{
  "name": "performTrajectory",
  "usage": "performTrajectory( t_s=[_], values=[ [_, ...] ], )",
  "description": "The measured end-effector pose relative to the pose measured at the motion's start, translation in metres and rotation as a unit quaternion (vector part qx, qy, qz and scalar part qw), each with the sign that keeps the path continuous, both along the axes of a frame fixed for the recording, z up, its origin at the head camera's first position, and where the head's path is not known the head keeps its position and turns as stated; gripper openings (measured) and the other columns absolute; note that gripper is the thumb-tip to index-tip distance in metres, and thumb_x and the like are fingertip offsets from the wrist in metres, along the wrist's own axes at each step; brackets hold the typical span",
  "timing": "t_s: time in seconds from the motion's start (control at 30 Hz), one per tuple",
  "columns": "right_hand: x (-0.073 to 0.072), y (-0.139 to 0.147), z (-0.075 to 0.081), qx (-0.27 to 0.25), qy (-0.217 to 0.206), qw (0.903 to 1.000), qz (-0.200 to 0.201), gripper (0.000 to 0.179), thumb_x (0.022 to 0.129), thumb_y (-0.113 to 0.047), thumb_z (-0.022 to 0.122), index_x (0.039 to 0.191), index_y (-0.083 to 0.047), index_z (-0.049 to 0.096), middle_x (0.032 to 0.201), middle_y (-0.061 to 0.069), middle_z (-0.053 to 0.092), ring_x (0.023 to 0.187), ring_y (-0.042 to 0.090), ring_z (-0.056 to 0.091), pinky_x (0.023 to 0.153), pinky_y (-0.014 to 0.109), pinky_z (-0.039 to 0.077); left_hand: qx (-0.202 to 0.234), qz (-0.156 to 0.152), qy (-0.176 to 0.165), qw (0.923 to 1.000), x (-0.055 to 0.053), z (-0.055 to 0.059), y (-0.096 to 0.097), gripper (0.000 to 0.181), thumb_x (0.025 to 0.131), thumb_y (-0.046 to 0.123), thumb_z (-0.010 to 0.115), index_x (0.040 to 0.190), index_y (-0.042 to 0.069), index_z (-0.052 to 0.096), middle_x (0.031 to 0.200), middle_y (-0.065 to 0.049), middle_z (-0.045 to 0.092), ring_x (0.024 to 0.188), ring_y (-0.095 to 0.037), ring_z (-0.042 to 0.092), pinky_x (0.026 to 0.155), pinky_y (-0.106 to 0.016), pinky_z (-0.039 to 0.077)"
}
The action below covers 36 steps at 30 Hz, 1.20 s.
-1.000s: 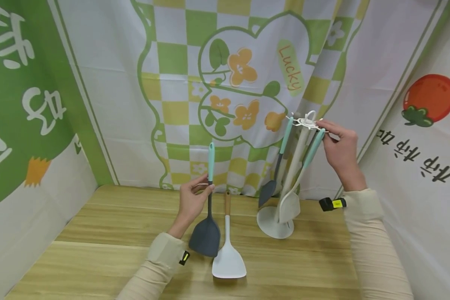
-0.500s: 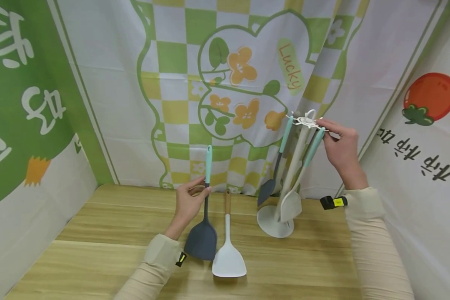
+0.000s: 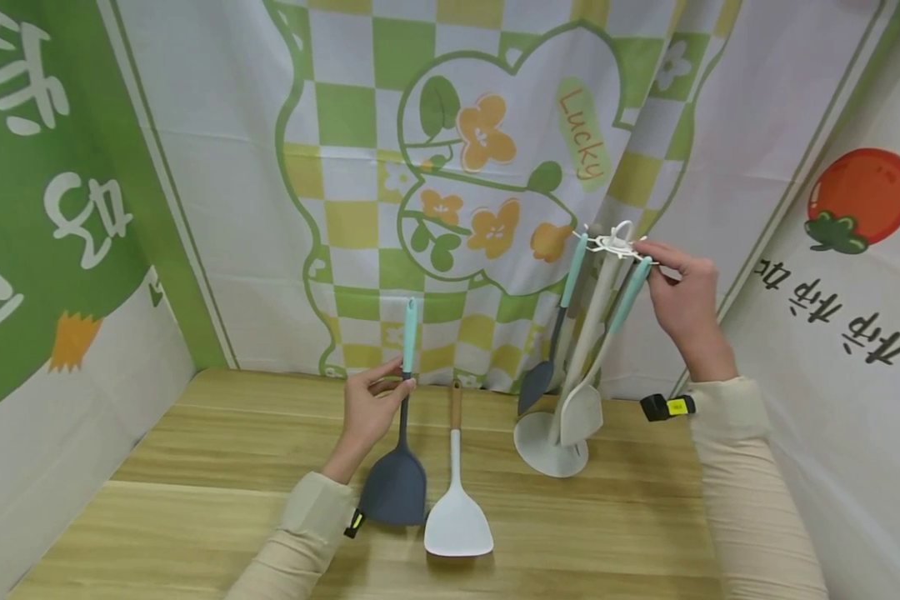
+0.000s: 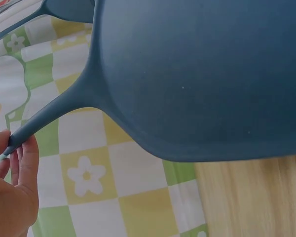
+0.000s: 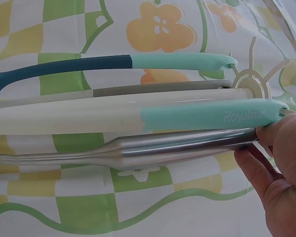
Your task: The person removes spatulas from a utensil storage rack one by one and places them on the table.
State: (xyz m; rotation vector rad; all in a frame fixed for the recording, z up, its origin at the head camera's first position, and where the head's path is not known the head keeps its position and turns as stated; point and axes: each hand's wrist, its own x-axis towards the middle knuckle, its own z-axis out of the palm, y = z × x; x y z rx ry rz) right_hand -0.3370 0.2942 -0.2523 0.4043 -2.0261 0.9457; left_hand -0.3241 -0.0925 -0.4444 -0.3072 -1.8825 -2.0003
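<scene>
My left hand [image 3: 369, 410] pinches the neck of a dark blue-grey spatula [image 3: 394, 493] just below its mint handle. The handle points up and the broad blade hangs low over the table, large in the left wrist view. To its right lies a white spatula [image 3: 457, 523] with a wooden handle. At a white utensil rack [image 3: 589, 310], my right hand [image 3: 682, 292] grips the edge of the top ring. Its fingertips meet the end of a steel-handled utensil [image 5: 177, 148]. Beside them hangs a cream spatula [image 3: 582, 414] with a mint handle.
A smaller dark spatula [image 3: 536, 385] with a mint handle hangs on the rack's left. The rack's round base [image 3: 532, 448] stands on the wooden table [image 3: 195, 467] near its back edge. Behind is a checked curtain [image 3: 345, 179], with printed fabric on both sides.
My left hand has moved left and slightly toward me with the dark spatula, uncovering more of the white one's left side. My right hand stays at the rack's top.
</scene>
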Motion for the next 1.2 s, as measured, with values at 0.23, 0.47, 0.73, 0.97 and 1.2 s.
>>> performTrajectory(
  t_s=[0.23,0.47,0.73,0.97,1.2],
  values=[
    [0.002,0.0,0.0,0.004,-0.004,1.0,-0.003,0.027,0.098,0.006,0.058,0.116,-0.001,0.076,0.123,0.019,0.071,0.111,-0.008,0.06,0.086,0.007,0.052,-0.014,0.006,-0.013,0.9998,-0.001,-0.006,-0.004,0.04,0.086,-0.012,0.073,0.125,-0.008,0.067,0.11,-0.029,0.068,0.091,-0.037,0.074,0.073,-0.02,0.061],
    [0.0,0.001,0.0,0.002,-0.004,1.0,-0.002,0.027,0.097,0.007,0.058,0.116,0.0,0.076,0.123,0.021,0.071,0.111,-0.01,0.059,0.086,0.008,0.052,-0.031,0.008,-0.016,0.9994,-0.001,-0.011,-0.008,0.038,0.087,-0.01,0.073,0.125,-0.008,0.068,0.11,-0.03,0.068,0.094,-0.044,0.072,0.073,-0.018,0.06],
    [-0.001,0.002,-0.001,-0.003,-0.002,1.0,0.004,0.027,0.097,0.005,0.059,0.116,-0.002,0.076,0.124,0.021,0.07,0.112,-0.008,0.061,0.085,0.008,0.052,-0.038,0.017,-0.003,0.9991,0.0,-0.017,-0.009,0.037,0.084,-0.014,0.073,0.121,-0.011,0.068,0.106,-0.031,0.068,0.092,-0.046,0.071,0.073,-0.018,0.06],
    [-0.001,0.002,-0.002,-0.004,-0.003,1.0,0.001,0.027,0.097,0.005,0.06,0.116,-0.003,0.076,0.124,0.02,0.07,0.112,-0.007,0.061,0.085,0.008,0.052,-0.047,0.027,0.007,0.9985,-0.001,-0.024,-0.01,0.035,0.084,-0.015,0.074,0.119,-0.011,0.07,0.104,-0.03,0.07,0.094,-0.042,0.071,0.075,-0.018,0.06],
    [-0.001,0.002,-0.001,0.004,0.0,1.0,0.0,0.026,0.097,0.005,0.06,0.117,-0.002,0.076,0.124,0.018,0.071,0.112,-0.007,0.061,0.086,0.009,0.052,-0.053,0.026,-0.013,0.9982,0.0,-0.028,-0.011,0.037,0.085,-0.013,0.074,0.121,-0.008,0.07,0.107,-0.028,0.07,0.094,-0.041,0.072,0.074,-0.018,0.06]
  ],
)
